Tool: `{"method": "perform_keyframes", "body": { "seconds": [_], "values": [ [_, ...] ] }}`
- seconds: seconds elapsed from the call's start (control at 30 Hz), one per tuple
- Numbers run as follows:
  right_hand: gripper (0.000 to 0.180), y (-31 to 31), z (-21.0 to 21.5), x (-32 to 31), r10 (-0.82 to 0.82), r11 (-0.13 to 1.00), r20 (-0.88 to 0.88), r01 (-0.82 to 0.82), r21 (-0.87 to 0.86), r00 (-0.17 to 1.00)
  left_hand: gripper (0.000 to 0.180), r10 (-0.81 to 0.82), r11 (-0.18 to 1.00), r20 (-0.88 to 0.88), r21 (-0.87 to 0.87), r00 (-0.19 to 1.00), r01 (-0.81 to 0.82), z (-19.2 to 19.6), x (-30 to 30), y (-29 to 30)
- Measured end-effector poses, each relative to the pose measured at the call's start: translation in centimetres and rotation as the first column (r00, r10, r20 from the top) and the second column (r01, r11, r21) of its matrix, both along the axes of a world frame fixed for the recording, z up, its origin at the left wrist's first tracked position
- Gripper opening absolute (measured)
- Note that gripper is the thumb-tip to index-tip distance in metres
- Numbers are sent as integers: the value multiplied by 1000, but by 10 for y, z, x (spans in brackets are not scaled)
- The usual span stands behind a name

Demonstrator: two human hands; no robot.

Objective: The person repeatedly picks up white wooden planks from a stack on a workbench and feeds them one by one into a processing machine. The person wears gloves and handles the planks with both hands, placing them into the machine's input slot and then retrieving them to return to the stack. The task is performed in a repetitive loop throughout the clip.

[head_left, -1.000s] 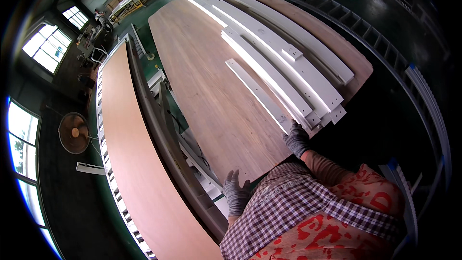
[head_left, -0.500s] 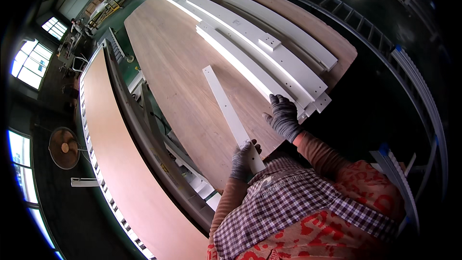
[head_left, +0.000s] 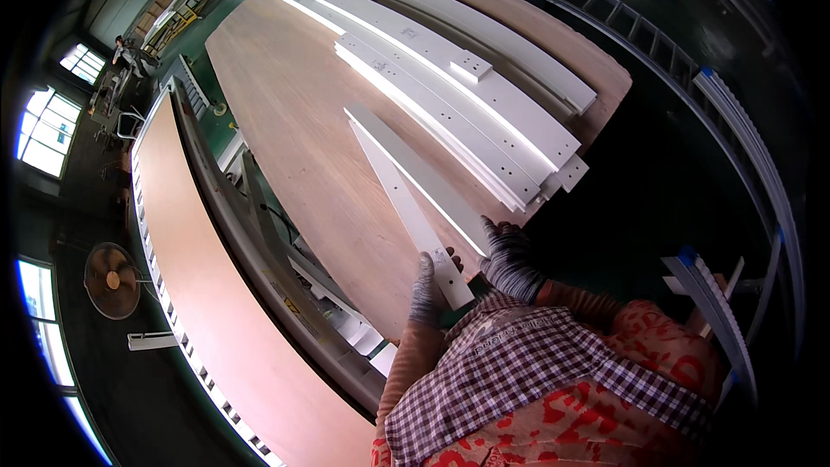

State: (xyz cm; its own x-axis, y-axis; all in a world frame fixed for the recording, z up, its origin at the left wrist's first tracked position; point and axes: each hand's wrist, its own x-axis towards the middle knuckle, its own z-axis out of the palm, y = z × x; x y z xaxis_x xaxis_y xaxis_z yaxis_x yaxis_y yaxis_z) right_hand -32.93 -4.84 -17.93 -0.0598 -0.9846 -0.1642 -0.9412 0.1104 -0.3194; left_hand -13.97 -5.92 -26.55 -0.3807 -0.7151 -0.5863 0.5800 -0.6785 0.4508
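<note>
Two long white slats lie at a narrow angle to each other over the wooden board, their far ends close together. My gloved left hand (head_left: 426, 291) is closed round the near end of the left slat (head_left: 410, 218), a flat strip with several small holes. The gloved right hand (head_left: 510, 263) grips the near end of the other slat (head_left: 418, 180), whose bright narrow edge shows. That hand's fingertips are partly hidden. Right of it, a stack of longer white slats (head_left: 432, 95) rests on the board, with a short white block (head_left: 470, 66) on top.
The brown wooden board (head_left: 285, 112) forms the work surface. At my left stands a long pale panel (head_left: 207, 251) with a dark frame, and beyond it a round fan (head_left: 112, 281). Metal ladder-like rails (head_left: 596, 9) run along the right. Far back, a person (head_left: 130, 56) is by a bench.
My right hand has moved left and nearer from beside the stack, bringing a white slat next to the one in my left hand. The left hand keeps its hold.
</note>
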Motion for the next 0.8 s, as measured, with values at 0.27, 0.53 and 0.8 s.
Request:
{"method": "perform_keyframes", "body": {
  "seconds": [0.27, 0.53, 0.8],
  "values": [
    [58, 49, -57, -28, -377, 848, 920, 440, 296, 108, 45, 143, 989, 178, 19, 974, -149, -10, 11, 5],
    [84, -32, -178, -123, -366, 717, 727, 322, 618, -582, 44, -75, 997, 279, 26, 957, 70, -37, 72, 24],
    [36, -67, -175, -117, -299, 722, 574, 212, 658, -763, 52, -25, 999, 293, 42, 956, 14, -43, 84, -7]
  ]
}}
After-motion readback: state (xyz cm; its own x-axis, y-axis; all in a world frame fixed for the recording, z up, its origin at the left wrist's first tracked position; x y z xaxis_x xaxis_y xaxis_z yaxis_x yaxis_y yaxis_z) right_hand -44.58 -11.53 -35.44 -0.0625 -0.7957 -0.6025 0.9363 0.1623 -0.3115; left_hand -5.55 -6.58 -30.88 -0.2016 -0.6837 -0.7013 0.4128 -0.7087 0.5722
